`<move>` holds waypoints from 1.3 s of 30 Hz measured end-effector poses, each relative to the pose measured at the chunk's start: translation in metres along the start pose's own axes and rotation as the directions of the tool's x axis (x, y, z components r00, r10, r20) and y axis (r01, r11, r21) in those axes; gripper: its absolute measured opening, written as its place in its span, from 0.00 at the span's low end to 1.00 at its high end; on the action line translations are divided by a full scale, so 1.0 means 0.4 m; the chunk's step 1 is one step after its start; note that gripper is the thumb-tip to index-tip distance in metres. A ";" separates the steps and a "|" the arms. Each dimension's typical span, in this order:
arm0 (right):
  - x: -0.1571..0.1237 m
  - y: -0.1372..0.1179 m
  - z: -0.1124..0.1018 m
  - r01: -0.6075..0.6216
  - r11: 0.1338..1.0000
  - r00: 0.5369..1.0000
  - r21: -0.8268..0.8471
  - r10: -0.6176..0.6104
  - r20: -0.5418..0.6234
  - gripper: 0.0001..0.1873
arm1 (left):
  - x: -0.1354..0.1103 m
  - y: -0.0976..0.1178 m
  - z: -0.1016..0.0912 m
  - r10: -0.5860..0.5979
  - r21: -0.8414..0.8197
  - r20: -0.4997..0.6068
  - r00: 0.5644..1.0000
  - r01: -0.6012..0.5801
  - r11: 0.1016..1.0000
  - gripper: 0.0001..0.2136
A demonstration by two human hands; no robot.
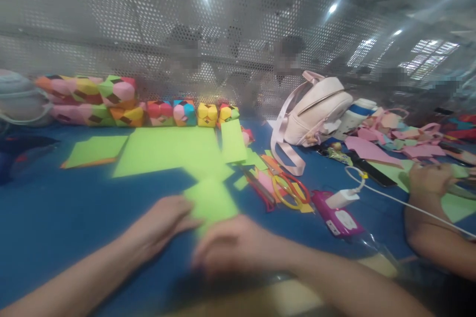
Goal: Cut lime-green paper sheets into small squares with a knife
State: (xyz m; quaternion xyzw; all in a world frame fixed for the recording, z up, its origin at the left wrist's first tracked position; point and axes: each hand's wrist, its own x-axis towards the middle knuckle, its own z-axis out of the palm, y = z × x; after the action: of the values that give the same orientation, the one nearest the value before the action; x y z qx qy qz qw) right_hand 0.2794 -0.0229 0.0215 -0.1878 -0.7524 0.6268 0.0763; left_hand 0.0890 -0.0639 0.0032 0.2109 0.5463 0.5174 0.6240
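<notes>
Both my hands rest on a small green paper sheet (210,199) lying on the blue table (55,218). My left hand (163,223) lies on its left edge, fingers together and pressed flat on the paper. My right hand (230,247) covers its near edge, knuckles up and fingers curled down; motion blur smears them. Larger green sheets (167,151) lie just beyond. A row of colourful folded paper cubes (178,111) stands along the far perforated wall.
Orange-handled scissors (290,189), a purple case (336,215) and a white charger with cable (344,197) lie to the right. A pale pink backpack (316,111) stands behind them. Another person's hand (431,181) works on green paper at the far right, among pink paper scraps (390,133).
</notes>
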 end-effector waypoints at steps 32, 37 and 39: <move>0.016 0.083 -0.032 -0.290 0.639 0.948 -0.713 0.087 -0.307 0.58 | 0.000 -0.009 0.025 -0.094 0.121 -0.089 0.992 0.105 0.987 0.15; 0.028 0.060 0.009 -0.085 0.674 0.976 -0.733 -0.093 -0.199 0.53 | -0.001 -0.013 0.023 -0.099 0.159 -0.026 0.995 0.102 0.982 0.12; 0.042 0.071 0.032 -0.006 0.692 0.984 -0.722 -0.127 -0.129 0.52 | 0.001 -0.015 0.024 -0.121 0.160 0.048 0.992 0.112 0.981 0.09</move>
State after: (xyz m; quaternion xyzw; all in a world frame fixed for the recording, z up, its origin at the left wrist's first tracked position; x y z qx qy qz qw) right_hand 0.2647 -0.0242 -0.0107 -0.2300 -0.9339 0.2614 0.0807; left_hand 0.1002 -0.0630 0.0012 0.2419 0.5785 0.4292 0.6500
